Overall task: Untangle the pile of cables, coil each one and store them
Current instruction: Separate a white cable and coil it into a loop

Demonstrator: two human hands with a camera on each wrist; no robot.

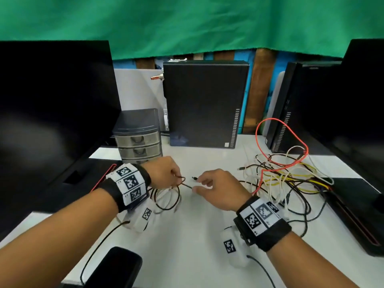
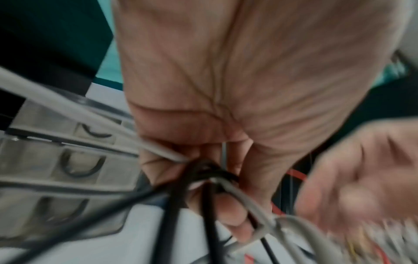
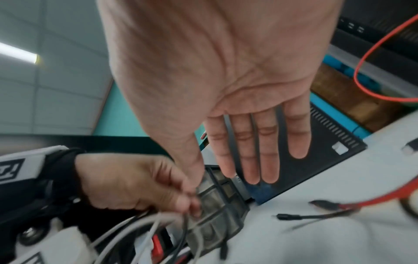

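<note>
The black cable (image 1: pixel 166 201) is hanging in loose loops under the left hand (image 1: pixel 164 173), just above the white worktop (image 1: pixel 197 235), and its free plug end (image 1: pixel 194 178) is pointing toward the right hand (image 1: pixel 216 189). The left hand's fingers (image 2: pixel 228 214) are clenching those loops together with a grey cable (image 2: pixel 260 216). The right hand's fingers (image 3: pixel 253 151) are lying straight and released in the wrist view, though the head view is too small to tell whether the thumb is touching the plug. To finish the coil well, the right hand should probably wrap the tail around the bundle while the left keeps the loops pinched and even. The tangled pile (image 1: pixel 291 173) is lying well apart to the right, the small drawer unit (image 1: pixel 139 138) behind the left hand.
</note>
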